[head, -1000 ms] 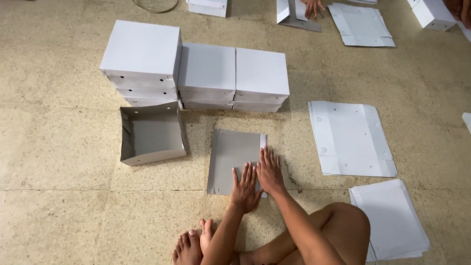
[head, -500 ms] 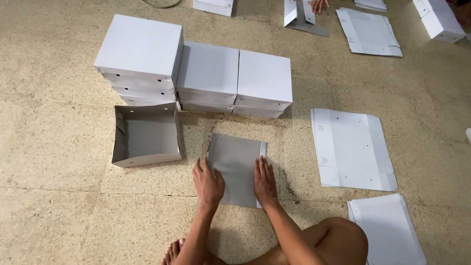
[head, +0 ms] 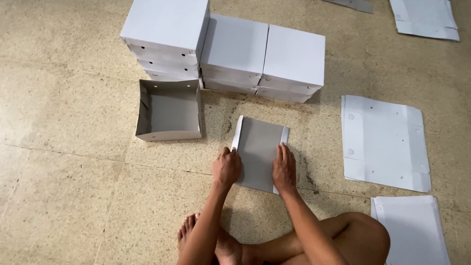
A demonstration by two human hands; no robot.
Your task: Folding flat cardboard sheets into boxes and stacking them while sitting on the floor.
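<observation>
On the tiled floor point(head: 73, 196), several closed white boxes point(head: 235, 46) and one open tray point(head: 169, 110) stand finished, while the left hand point(head: 226, 167) and right hand point(head: 284, 167), fingers together, press the half-folded grey cardboard blank point(head: 257, 152); flat blanks point(head: 385, 142) wait rightward.

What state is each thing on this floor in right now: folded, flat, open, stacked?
Grey cardboard sheet: lying on the floor, both long side flaps folded up.
Left hand: pressing the sheet's left flap.
Right hand: flat on the sheet's right edge.
Open box: assembled, lidless.
Closed white boxes: stacked, lids on.
White blanks: flat, unfolded.
</observation>
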